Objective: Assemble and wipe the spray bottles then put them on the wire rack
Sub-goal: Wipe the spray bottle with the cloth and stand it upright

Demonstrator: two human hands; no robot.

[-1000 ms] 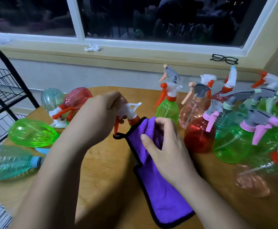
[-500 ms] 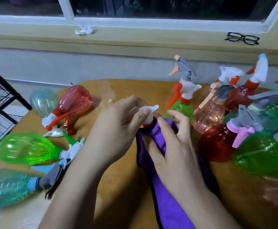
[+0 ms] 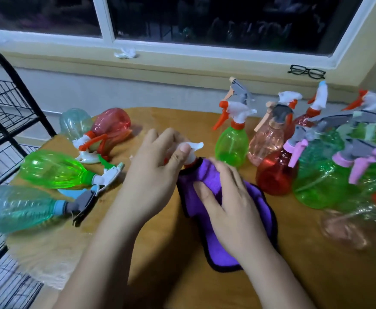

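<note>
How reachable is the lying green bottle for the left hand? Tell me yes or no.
Probably yes, once freed: the left hand grips the white sprayer head, but the lying green bottle is close to its left with only bare table between.

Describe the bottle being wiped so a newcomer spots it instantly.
Start at the wooden table, then its middle, between the left hand and right hand. The bottle there is wrapped in the purple cloth, only its white trigger head showing; its neighbours are bare.

left hand (image 3: 158, 175) grips white sprayer head (image 3: 190, 150); right hand (image 3: 229, 206) clutches purple cloth (image 3: 207, 175).
</note>
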